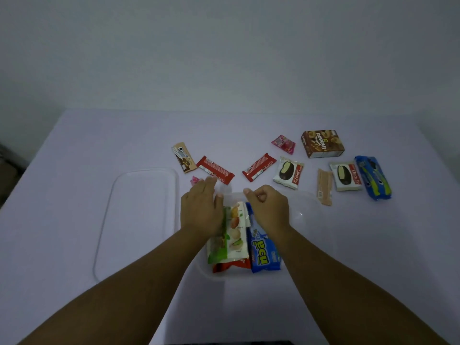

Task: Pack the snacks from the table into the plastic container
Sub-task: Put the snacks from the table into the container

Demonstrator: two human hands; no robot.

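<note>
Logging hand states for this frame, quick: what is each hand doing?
Left hand: open, fingers straight, resting on the green and white snack bag in the container.
Right hand: fingers curled, nothing visible in its grip.

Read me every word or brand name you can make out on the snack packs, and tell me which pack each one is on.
"Choco Pie": white pack beside the red bars.
"Choco Pie": second white pack next to the blue pack.
Brown box: large lettering upside down, not readable.
Blue pack in the container: bold lettering, not legible.
Everything else: too small or blurred.

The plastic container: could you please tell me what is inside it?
The plastic container holds a fruit-print packet, a blue packet and a red-orange wrapper underneath, mostly covered.
</note>
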